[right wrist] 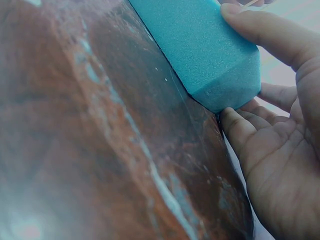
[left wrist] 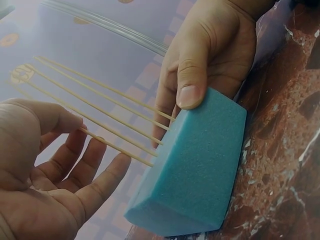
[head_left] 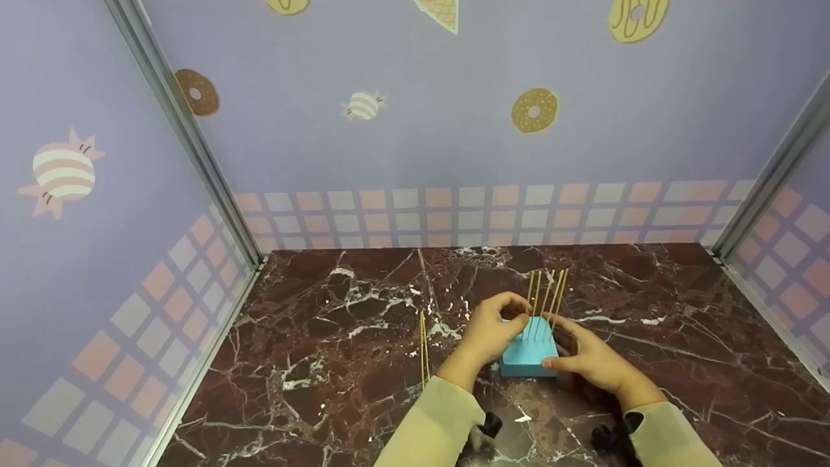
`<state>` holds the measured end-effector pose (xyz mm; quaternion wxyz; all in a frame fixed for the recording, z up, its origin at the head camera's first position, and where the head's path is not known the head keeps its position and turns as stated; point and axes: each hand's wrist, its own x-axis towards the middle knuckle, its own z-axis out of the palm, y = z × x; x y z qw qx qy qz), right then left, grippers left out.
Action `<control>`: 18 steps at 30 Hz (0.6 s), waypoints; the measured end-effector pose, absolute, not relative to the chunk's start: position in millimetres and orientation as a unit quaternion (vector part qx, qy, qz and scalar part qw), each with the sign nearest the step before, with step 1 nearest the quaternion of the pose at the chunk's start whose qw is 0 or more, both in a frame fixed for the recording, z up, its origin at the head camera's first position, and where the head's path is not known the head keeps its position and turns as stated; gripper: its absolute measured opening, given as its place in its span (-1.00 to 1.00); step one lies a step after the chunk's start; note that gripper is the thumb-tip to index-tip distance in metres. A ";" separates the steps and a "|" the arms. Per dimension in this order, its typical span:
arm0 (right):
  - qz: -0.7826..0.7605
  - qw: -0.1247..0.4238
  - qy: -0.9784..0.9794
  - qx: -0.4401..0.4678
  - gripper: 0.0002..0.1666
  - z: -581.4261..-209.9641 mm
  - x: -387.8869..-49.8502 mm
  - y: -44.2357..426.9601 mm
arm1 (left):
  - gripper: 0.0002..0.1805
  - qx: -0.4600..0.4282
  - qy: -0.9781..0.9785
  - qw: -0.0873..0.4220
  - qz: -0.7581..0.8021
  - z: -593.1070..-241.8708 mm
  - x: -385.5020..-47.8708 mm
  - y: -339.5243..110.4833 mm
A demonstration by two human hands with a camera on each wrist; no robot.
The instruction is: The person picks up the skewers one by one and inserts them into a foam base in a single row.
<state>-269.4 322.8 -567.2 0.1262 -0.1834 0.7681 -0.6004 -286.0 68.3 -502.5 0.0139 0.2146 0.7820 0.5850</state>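
Note:
A light-blue foam block [head_left: 528,355] rests on the marbled table, with several thin wooden sticks [head_left: 557,292] standing up from its top, some leaning. My left hand [head_left: 487,331] pinches one stick [left wrist: 116,147] between thumb and fingers, close to the block's left side; that stick's lower end meets the foam. My right hand [head_left: 593,358] grips the right side of the block, its thumb on the near edge and its fingers round the far side. In the right wrist view the fingertips touch a corner of the block [right wrist: 200,50].
More thin sticks [head_left: 424,350] lie on the dark red marbled table [head_left: 311,337], left of my left forearm. Small white bits are scattered about the tabletop. Patterned walls [head_left: 415,149] enclose the back and both sides.

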 end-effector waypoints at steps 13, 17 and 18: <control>-0.586 0.121 0.781 -0.179 0.27 -567.7 -268.9 323.9 | -0.51 0.203 0.775 0.029 0.598 -478.0 -282.5 52.2; -0.588 0.117 0.778 -0.187 0.26 -568.0 -269.3 323.6 | -0.49 0.200 0.784 0.011 0.587 -459.5 -279.3 35.9; -0.591 0.117 0.776 -0.188 0.26 -567.8 -269.0 323.6 | -0.50 0.199 0.787 0.005 0.584 -456.1 -278.6 31.6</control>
